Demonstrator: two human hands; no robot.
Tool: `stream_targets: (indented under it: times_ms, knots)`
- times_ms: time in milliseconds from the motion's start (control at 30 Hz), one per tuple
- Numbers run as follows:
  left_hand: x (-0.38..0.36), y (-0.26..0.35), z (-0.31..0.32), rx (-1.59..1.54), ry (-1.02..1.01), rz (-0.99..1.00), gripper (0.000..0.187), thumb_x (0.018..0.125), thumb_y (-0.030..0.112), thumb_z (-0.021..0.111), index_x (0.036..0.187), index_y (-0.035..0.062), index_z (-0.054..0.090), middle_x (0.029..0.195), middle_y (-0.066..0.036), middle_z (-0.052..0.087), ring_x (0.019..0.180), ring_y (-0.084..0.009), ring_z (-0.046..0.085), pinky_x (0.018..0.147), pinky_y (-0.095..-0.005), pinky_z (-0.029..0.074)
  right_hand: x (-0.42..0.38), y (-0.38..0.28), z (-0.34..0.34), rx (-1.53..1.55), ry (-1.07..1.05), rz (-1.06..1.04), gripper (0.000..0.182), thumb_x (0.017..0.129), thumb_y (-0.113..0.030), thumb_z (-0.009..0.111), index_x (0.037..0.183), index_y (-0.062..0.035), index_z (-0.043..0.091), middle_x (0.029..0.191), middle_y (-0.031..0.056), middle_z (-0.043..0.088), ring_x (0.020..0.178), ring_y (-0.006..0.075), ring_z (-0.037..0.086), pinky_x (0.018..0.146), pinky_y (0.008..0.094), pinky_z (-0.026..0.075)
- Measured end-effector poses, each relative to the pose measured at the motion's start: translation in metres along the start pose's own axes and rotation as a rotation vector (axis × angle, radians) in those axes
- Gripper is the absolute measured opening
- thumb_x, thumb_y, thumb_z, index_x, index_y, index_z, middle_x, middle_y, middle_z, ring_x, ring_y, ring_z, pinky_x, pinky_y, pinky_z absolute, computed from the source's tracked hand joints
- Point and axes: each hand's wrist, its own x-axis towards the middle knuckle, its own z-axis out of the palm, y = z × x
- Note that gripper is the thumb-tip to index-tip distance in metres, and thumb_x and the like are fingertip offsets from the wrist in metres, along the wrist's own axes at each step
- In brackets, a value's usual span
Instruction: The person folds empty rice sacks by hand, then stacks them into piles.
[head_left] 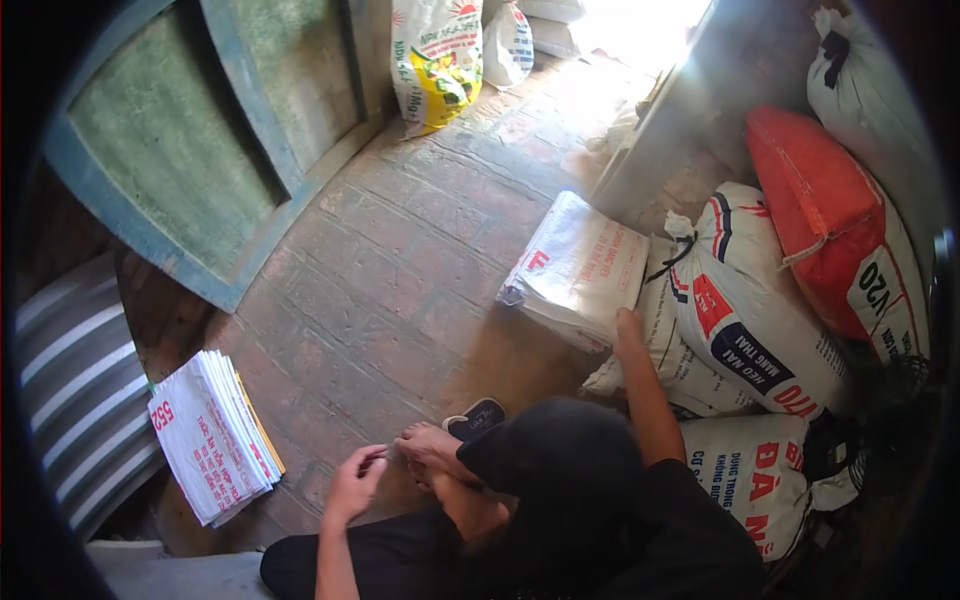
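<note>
My right hand (629, 330) is closed at the near edge of a stack of flat white woven sacks (580, 265) with red print; its fingers are partly hidden. At the lower middle my left hand (355, 485) has its fingers bent together, with a small greyish thing (390, 453) at the fingertips that I cannot make out. Beside those fingertips is what looks like a bare foot (435, 445), near a dark slipper (476, 416). A black cap (560, 455) covers part of the scene between the arms.
Another stack of flat printed sacks (210, 440) lies at the left by ribbed grey sheeting (85, 375). Full sacks, including a red one (815, 210) and a white one (760, 310), crowd the right. A blue-green door (180, 150) borders the brick floor (370, 290).
</note>
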Motion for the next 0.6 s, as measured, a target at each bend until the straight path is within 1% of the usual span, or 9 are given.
stream_targets:
  times_ms: [100, 167, 200, 233, 267, 333, 433, 500, 600]
  knots:
    - [-0.001, -0.042, -0.037, 0.526, 0.221, -0.127, 0.042, 0.095, 0.028, 0.064, 0.128, 0.003, 0.06, 0.12, -0.019, 0.067, 0.11, -0.0306, 0.065, 0.097, -0.0383, 0.05, 0.032, 0.024, -0.009, -0.083, -0.064, 0.005, 0.049, 0.084, -0.014, 0.054, 0.127, 0.009, 0.052, 0.112, 0.0184, 0.061, 0.1, 0.0304, 0.06, 0.086, 0.0438, 0.049]
    - [0.006, -0.049, -0.053, 0.439, 0.407, -0.032, 0.046, 0.093, 0.033, 0.065, 0.128, 0.0024, 0.06, 0.123, -0.022, 0.065, 0.114, -0.0367, 0.063, 0.099, -0.0423, 0.049, 0.053, 0.032, -0.013, -0.432, 0.118, -0.126, 0.058, 0.083, -0.021, 0.061, 0.13, 0.0099, 0.05, 0.126, 0.0263, 0.058, 0.116, 0.0385, 0.057, 0.103, 0.044, 0.043]
    - [0.014, -0.059, -0.06, 0.276, 0.463, -0.043, 0.047, 0.093, 0.033, 0.065, 0.128, 0.0029, 0.06, 0.126, -0.021, 0.064, 0.116, -0.0351, 0.062, 0.098, -0.0425, 0.049, 0.034, 0.018, 0.002, -0.849, 0.338, -0.451, 0.068, 0.087, -0.027, 0.066, 0.14, 0.0084, 0.041, 0.133, 0.0256, 0.052, 0.123, 0.0381, 0.05, 0.11, 0.0449, 0.037]
    - [0.011, -0.042, -0.071, 0.28, 0.475, -0.095, 0.048, 0.093, 0.035, 0.065, 0.129, 0.0033, 0.06, 0.127, -0.02, 0.064, 0.117, -0.0349, 0.062, 0.097, -0.0421, 0.05, 0.015, -0.002, 0.015, -0.703, 0.338, -0.732, 0.079, 0.086, -0.03, 0.072, 0.146, 0.0054, 0.035, 0.144, 0.0271, 0.043, 0.135, 0.0402, 0.039, 0.117, 0.0459, 0.027]
    - [0.011, -0.04, -0.085, 0.288, 0.473, -0.106, 0.05, 0.093, 0.039, 0.064, 0.129, 0.0046, 0.06, 0.129, -0.019, 0.063, 0.117, -0.0359, 0.062, 0.099, -0.0426, 0.049, -0.006, -0.034, 0.034, -0.646, 0.252, -1.112, 0.069, 0.087, -0.023, 0.072, 0.144, 0.0033, 0.041, 0.139, 0.0248, 0.051, 0.133, 0.0367, 0.045, 0.114, 0.0452, 0.034]
    - [0.004, -0.048, -0.116, 0.523, 0.591, -0.149, 0.049, 0.089, 0.04, 0.067, 0.123, 0.0057, 0.063, 0.118, -0.019, 0.065, 0.111, -0.036, 0.063, 0.095, -0.0449, 0.049, -0.066, -0.12, 0.096, -0.462, -0.405, -1.026, 0.055, 0.092, -0.018, 0.066, 0.139, 0.0019, 0.048, 0.133, 0.022, 0.056, 0.126, 0.033, 0.053, 0.107, 0.0428, 0.042]
    - [0.002, -0.06, -0.155, 0.646, 0.795, -0.45, 0.048, 0.086, 0.034, 0.067, 0.124, 0.0065, 0.06, 0.128, -0.018, 0.058, 0.122, -0.0359, 0.054, 0.1, -0.046, 0.047, -0.17, -0.216, 0.155, -0.259, -1.146, -0.657, 0.036, 0.102, -0.02, 0.054, 0.132, 0.0002, 0.056, 0.118, 0.0156, 0.065, 0.105, 0.0229, 0.066, 0.09, 0.0351, 0.054]
    - [0.011, -0.085, -0.161, 0.738, 1.012, -0.452, 0.049, 0.082, 0.029, 0.071, 0.125, 0.0073, 0.059, 0.126, -0.018, 0.056, 0.121, -0.0367, 0.053, 0.1, -0.0467, 0.046, -0.208, -0.255, 0.197, -0.409, -1.31, -0.556, 0.035, 0.101, -0.022, 0.056, 0.129, -0.0006, 0.058, 0.114, 0.0129, 0.067, 0.099, 0.0192, 0.066, 0.089, 0.0329, 0.053]
    - [0.009, -0.077, -0.166, 0.688, 1.212, -0.471, 0.051, 0.078, 0.024, 0.075, 0.124, 0.0077, 0.058, 0.122, -0.017, 0.055, 0.118, -0.0372, 0.053, 0.102, -0.0476, 0.045, -0.212, -0.26, 0.259, -0.576, -1.365, -0.833, 0.033, 0.099, -0.02, 0.06, 0.128, -0.0047, 0.06, 0.109, 0.0096, 0.069, 0.097, 0.0175, 0.066, 0.084, 0.0315, 0.053]
